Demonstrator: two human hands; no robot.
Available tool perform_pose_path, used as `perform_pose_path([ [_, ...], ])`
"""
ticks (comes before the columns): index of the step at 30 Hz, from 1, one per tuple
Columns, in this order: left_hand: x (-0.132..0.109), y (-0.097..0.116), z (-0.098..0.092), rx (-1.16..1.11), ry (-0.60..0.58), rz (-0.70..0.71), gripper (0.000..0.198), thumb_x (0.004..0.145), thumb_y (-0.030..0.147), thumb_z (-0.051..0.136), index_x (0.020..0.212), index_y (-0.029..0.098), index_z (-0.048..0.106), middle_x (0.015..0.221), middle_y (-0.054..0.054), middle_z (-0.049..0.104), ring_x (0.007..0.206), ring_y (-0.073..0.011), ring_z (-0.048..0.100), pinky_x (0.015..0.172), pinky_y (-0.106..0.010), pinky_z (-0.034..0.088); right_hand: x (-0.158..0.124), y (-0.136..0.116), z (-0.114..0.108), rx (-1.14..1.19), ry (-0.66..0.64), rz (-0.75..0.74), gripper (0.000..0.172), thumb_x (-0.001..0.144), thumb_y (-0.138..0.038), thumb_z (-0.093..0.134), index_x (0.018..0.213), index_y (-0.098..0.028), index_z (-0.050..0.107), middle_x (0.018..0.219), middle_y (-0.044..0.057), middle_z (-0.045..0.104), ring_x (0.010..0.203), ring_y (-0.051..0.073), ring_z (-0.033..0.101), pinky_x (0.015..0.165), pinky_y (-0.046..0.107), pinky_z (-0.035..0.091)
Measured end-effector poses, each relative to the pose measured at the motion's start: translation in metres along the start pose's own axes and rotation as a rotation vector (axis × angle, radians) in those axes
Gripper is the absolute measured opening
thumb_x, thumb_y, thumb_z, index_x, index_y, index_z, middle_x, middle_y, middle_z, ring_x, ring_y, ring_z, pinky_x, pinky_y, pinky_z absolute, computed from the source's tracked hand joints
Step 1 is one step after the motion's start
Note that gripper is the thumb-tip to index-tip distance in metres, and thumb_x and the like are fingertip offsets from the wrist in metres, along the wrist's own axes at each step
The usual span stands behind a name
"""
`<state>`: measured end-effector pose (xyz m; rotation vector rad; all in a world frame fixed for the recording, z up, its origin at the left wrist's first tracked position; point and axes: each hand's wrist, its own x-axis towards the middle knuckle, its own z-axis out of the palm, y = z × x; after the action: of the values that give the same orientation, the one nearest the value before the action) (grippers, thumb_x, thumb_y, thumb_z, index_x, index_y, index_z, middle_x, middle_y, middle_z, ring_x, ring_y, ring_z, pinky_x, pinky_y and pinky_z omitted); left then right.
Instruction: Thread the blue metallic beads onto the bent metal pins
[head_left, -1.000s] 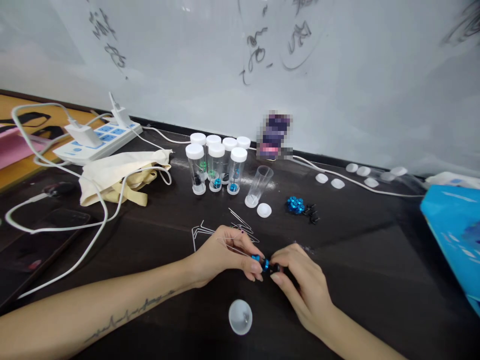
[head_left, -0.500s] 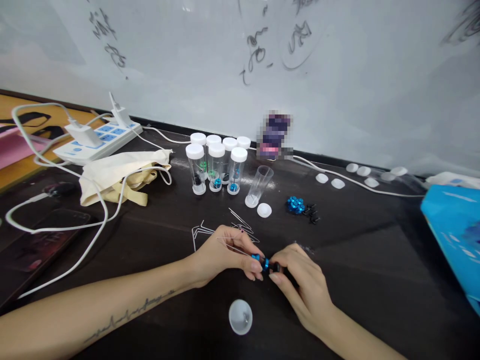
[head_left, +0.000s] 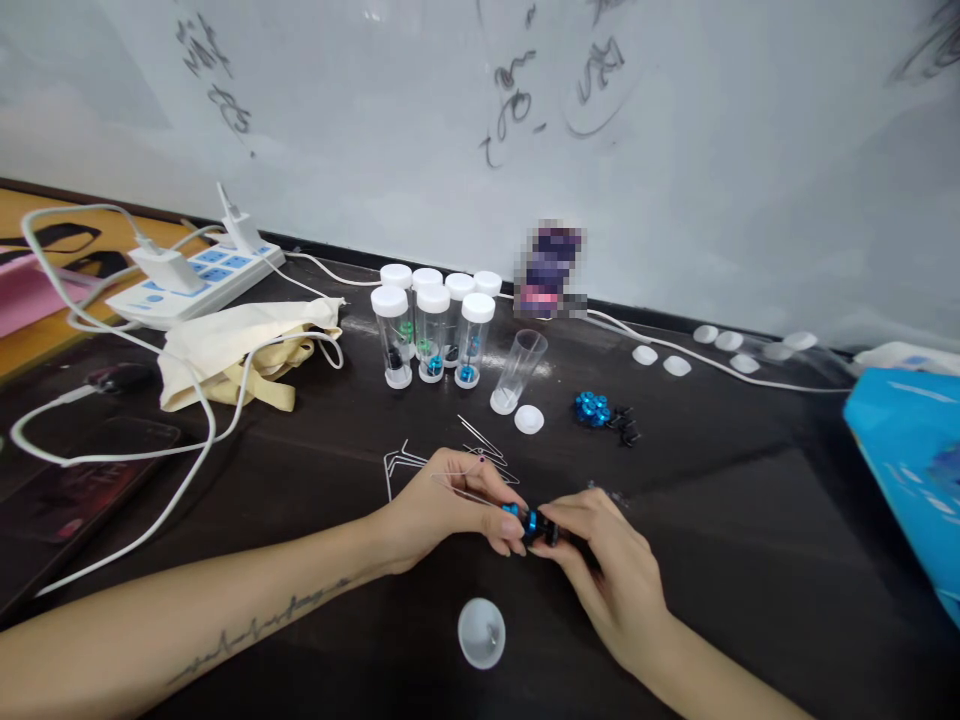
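Observation:
In front of me, my left hand (head_left: 472, 505) pinches a small blue-and-black part (head_left: 531, 521), with blue metal at its left end. A thin bent metal rod (head_left: 469, 493) runs from that hand to the part. My right hand (head_left: 611, 555) closes thumb and fingers round the part's black end. Fingertips hide some of it. Behind my left hand lie several thin bent rods (head_left: 405, 460). Below the hands sits a small white cup (head_left: 481, 634) with something tiny inside. Blue round pieces (head_left: 592, 408) and black small pieces (head_left: 624, 426) lie in piles at the right.
Capped clear tubes (head_left: 476, 340) stand in a group, holding coloured parts. An uncapped tube (head_left: 519, 372) and a white cap (head_left: 529, 419) are beside them. More caps (head_left: 676, 366) lie near the whiteboard (head_left: 420, 150). Leftward are a power strip (head_left: 210, 275), cables and a cloth bag (head_left: 240, 345).
My right hand's fingertips have shifted slightly left along the part, and more of its black end shows. My left hand has barely moved.

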<state>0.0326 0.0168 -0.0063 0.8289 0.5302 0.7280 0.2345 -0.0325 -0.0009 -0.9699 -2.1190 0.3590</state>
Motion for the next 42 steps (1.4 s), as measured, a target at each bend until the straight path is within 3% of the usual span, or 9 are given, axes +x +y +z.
perform_pose_path([
  [5,-0.0007,-0.0001,0.0003,0.010,-0.011,-0.028,0.015,0.063,0.010,0.082,0.072,0.009,0.070,0.064,-0.005,0.073,0.060,-0.0167,0.072,0.055,-0.021,0.058,0.0031,-0.0028,-0.0026,0.005,-0.083,0.069,0.022,0.100,-0.029,0.043,0.085,-0.019,0.056,0.070,0.001,0.056,0.063,0.017,0.052,0.063,0.033,0.041],
  [9,-0.0005,-0.0006,-0.0001,0.006,-0.003,-0.003,0.013,0.064,0.009,0.081,0.073,0.009,0.071,0.065,-0.005,0.073,0.060,-0.0154,0.071,0.054,-0.020,0.057,0.0020,-0.0023,-0.0005,-0.007,-0.049,0.044,0.005,0.096,-0.021,0.052,0.097,-0.018,0.056,0.080,0.003,0.062,0.071,0.017,0.057,0.067,0.032,0.044],
  [12,0.0000,-0.0003,-0.0003,0.004,0.001,-0.002,0.014,0.064,0.009,0.081,0.073,0.009,0.071,0.065,-0.005,0.073,0.060,-0.0151,0.071,0.054,-0.020,0.057,0.0006,-0.0010,0.0009,-0.006,-0.001,-0.012,0.016,0.093,-0.013,0.054,0.108,-0.019,0.055,0.089,0.005,0.065,0.079,0.017,0.060,0.072,0.032,0.046],
  [16,-0.0003,0.0007,0.0002,0.019,-0.003,-0.023,0.015,0.063,0.011,0.082,0.073,0.010,0.070,0.064,-0.005,0.073,0.059,-0.0153,0.071,0.054,-0.021,0.058,0.0025,-0.0028,-0.0008,0.000,-0.031,0.019,0.008,0.096,-0.024,0.052,0.098,-0.018,0.057,0.076,0.003,0.062,0.067,0.017,0.056,0.065,0.031,0.044],
  [21,-0.0013,0.0007,0.0003,0.034,-0.002,-0.055,0.018,0.061,0.014,0.084,0.071,0.010,0.070,0.065,-0.005,0.073,0.060,-0.0176,0.071,0.054,-0.023,0.057,0.0048,-0.0051,-0.0022,-0.023,-0.074,0.041,0.032,0.101,-0.036,0.040,0.078,-0.019,0.055,0.065,0.001,0.054,0.058,0.015,0.048,0.061,0.031,0.039],
  [25,-0.0007,0.0000,-0.0001,0.022,0.006,-0.026,0.016,0.062,0.012,0.083,0.073,0.010,0.070,0.065,-0.005,0.073,0.060,-0.0162,0.071,0.054,-0.021,0.057,0.0029,-0.0031,-0.0010,-0.035,-0.048,0.021,0.012,0.099,-0.023,0.047,0.095,-0.018,0.056,0.079,0.003,0.061,0.070,0.017,0.056,0.067,0.031,0.043],
  [29,-0.0007,-0.0003,-0.0002,0.018,-0.005,-0.020,0.015,0.064,0.011,0.082,0.073,0.010,0.070,0.063,-0.005,0.073,0.059,-0.0161,0.071,0.054,-0.022,0.057,0.0030,-0.0033,-0.0007,-0.024,-0.049,0.005,0.008,0.098,-0.020,0.048,0.097,-0.019,0.057,0.080,0.003,0.063,0.069,0.016,0.056,0.069,0.032,0.042],
  [35,-0.0011,-0.0006,-0.0004,0.026,-0.004,-0.034,0.017,0.062,0.012,0.083,0.072,0.009,0.070,0.064,-0.005,0.073,0.059,-0.0165,0.071,0.053,-0.022,0.057,0.0063,-0.0050,-0.0015,-0.018,-0.103,0.050,0.037,0.101,-0.043,0.037,0.083,-0.018,0.058,0.067,0.002,0.057,0.060,0.016,0.050,0.063,0.033,0.039],
  [42,0.0000,0.0007,0.0003,0.017,0.024,-0.008,0.016,0.063,0.013,0.083,0.072,0.010,0.070,0.066,-0.004,0.072,0.060,-0.0146,0.070,0.054,-0.020,0.056,-0.0010,-0.0028,-0.0019,-0.029,-0.046,0.068,0.012,0.095,-0.024,0.052,0.106,-0.019,0.052,0.084,0.004,0.062,0.069,0.017,0.055,0.068,0.033,0.044],
])
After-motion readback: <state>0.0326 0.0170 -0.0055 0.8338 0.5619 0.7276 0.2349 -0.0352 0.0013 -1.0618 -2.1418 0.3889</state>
